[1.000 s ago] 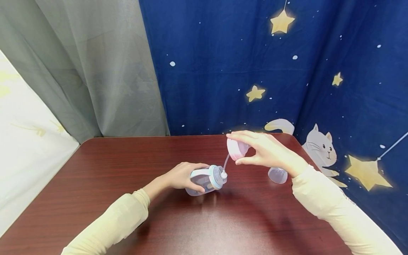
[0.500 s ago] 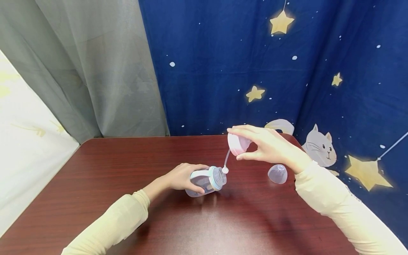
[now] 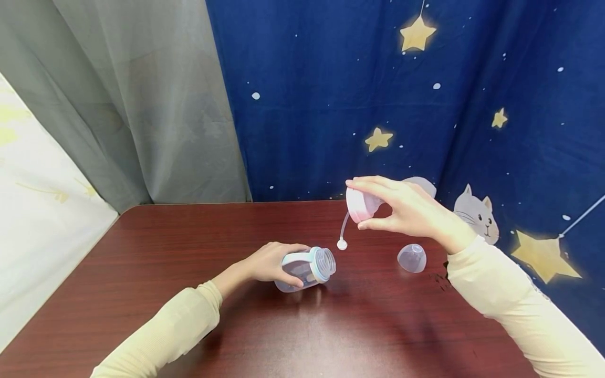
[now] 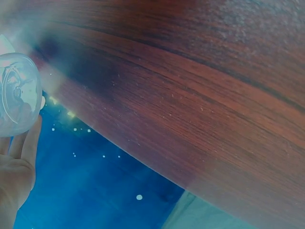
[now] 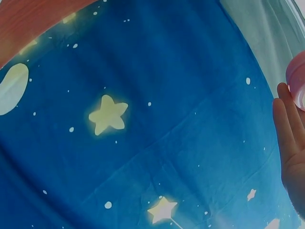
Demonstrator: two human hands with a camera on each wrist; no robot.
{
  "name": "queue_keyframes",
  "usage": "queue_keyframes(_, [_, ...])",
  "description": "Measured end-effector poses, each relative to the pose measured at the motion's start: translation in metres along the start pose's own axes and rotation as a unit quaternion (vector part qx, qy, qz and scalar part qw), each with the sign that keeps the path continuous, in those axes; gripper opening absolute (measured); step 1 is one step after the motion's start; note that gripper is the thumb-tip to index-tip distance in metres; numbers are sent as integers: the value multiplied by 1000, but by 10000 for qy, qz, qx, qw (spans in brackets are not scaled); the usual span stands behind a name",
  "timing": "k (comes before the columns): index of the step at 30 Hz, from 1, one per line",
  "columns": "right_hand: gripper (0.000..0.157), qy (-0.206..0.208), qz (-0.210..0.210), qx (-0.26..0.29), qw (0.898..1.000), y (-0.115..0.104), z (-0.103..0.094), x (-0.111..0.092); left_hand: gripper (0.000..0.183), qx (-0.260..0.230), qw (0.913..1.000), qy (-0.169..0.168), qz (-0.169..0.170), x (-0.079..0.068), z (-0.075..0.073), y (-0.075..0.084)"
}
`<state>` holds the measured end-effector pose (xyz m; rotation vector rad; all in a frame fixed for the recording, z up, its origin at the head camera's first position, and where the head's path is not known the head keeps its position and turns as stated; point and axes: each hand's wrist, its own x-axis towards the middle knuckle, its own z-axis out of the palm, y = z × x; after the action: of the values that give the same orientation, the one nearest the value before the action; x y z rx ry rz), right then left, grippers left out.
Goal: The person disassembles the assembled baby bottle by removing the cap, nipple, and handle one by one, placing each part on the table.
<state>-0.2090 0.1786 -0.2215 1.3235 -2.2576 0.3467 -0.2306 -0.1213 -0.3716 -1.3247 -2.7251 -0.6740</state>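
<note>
A dark red-brown table (image 3: 189,236) with visible grain and rounded far corners stood before hanging cloth. Behind it, a grey curtain (image 3: 165,105) fell in soft folds on the left, and a blue curtain (image 3: 321,63) covered the middle and right, printed with yellow stars (image 3: 418,34), white dots and a pale cat (image 3: 479,218). A white cloth (image 3: 38,210) with faint yellow marks hung far left. Light glared (image 3: 312,336) off the table's near part.

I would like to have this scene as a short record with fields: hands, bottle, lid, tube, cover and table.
left hand: grips the bottle
right hand: holds the pink lid above the table
bottle: tilted, with its mouth uncovered
tube: hangs from the pink lid, outside the bottle
clear cover: on the table, touched by neither hand
table: reddish brown
</note>
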Motion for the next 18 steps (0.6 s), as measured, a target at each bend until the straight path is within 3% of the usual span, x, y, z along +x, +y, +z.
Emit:
queue_keyframes(11, [70, 128, 38, -418, 9990, 5, -10, -10, 75, 8, 10000, 48, 35, -1, -1, 1])
queue_keyframes(18, [71, -80, 451, -462, 9979, 5, -11, -25, 75, -35, 10000, 1, 4, -3, -1, 1])
